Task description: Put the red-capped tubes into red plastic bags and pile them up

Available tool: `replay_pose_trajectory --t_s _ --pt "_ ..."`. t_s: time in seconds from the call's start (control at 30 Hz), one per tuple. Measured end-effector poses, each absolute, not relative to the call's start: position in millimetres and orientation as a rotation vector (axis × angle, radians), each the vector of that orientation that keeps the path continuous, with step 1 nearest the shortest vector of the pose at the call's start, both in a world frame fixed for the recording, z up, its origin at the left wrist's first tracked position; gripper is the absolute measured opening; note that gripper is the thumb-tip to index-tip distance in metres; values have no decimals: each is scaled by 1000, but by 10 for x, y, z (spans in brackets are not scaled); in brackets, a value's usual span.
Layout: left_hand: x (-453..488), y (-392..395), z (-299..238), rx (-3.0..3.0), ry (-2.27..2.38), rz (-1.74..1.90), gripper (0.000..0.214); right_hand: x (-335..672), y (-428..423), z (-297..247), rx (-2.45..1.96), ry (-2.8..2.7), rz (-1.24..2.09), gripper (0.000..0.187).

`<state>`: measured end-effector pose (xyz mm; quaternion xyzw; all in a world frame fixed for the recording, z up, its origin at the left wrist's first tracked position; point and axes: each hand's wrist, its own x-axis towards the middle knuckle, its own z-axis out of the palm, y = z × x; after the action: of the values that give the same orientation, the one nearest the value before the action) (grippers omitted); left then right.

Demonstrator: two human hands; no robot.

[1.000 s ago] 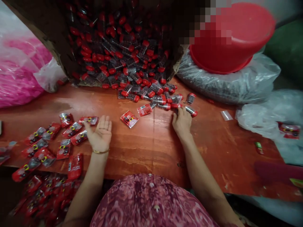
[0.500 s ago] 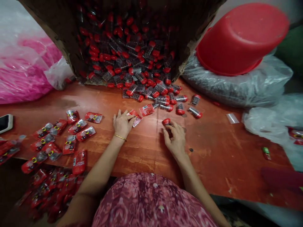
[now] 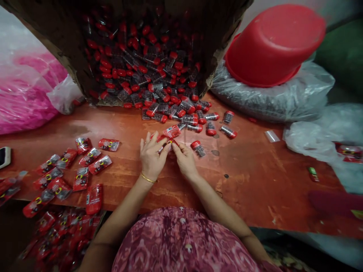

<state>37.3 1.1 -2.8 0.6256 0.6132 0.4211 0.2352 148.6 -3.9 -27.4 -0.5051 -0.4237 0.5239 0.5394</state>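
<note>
My left hand (image 3: 153,156) and my right hand (image 3: 185,160) meet over the table, fingers closed on a small red printed plastic sleeve (image 3: 170,142). The fingers hide most of it. Just right of my right hand lies a clear bottle with a red cap (image 3: 197,149) and dark contents, untouched. A flat red sleeve (image 3: 172,131) rests beyond my fingertips, and another bit of red shows behind my left fingers. Several more red-capped bottles (image 3: 210,128) are scattered behind my hands.
A cardboard box (image 3: 215,64) on its side spills red-capped bottles. Finished-looking red packs (image 3: 81,178) lie left, with more below the table edge. A phone (image 3: 5,156) is far left. A red tub (image 3: 275,45) stands upside down on a filled plastic bag (image 3: 309,90).
My right hand has left the red-capped bottle on the table and moved left to the sleeve. My left hand has shifted slightly right, and both hands now pinch the sleeve. The view has shifted slightly.
</note>
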Motion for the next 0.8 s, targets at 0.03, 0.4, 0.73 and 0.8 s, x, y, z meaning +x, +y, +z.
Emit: replay_pose_trajectory --t_s 0.03,0.4,0.73,0.8 --pt "393 -2 -23 1586 1643 1197 32 1507 -37 -273 -1217 -990 1227 27" --pt "564 -126 93 543 1166 1071 40 1568 -204 -309 -1315 -1244 903 35" --pt "473 -32 11 348 1182 1055 42 2231 -270 -339 -1758 -1652 248 39" --pt "481 -26 7 346 1170 1051 42 2383 -267 -421 -1966 -1641 98 47"
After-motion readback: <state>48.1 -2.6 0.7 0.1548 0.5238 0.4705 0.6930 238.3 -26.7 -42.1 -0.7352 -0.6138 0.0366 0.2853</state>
